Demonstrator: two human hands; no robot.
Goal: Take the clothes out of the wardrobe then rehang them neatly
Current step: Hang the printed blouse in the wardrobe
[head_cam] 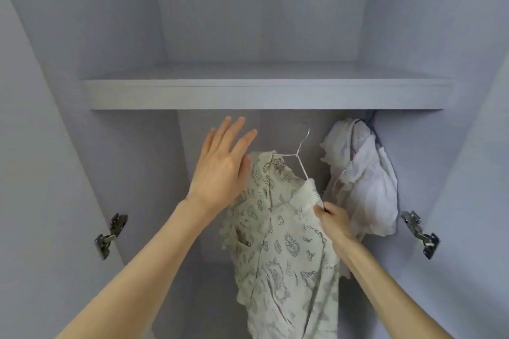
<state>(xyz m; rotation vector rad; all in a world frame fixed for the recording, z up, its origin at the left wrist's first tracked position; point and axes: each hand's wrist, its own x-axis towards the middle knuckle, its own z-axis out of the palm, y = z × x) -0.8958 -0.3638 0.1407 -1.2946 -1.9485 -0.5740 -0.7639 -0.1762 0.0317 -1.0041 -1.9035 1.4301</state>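
While the right hand [332,219] pinches the right shoulder of the cream shirt printed with grey motifs [281,242], fingers curled into the cloth near the collar, the left hand [220,165] lies flat against the shirt's left shoulder with its fingers straight and slightly spread. That shirt sits on a thin white wire hanger [301,153], whose hook rises just under the front edge of the pale grey wardrobe shelf [264,93]; whether the hook is on a rail cannot be told, since the shelf hides it. A crumpled white garment [363,181] hangs bunched toward the right wall of the wardrobe, close beside the shirt.

Judging by the task, the step in hand is either lifting the shirt out or seating it back. To do it well, keep the hanger level, support both shoulders so the cloth does not slip off the wire, and keep the collar centred under the hook. Watch that the sleeve does not snag the neighbouring garment
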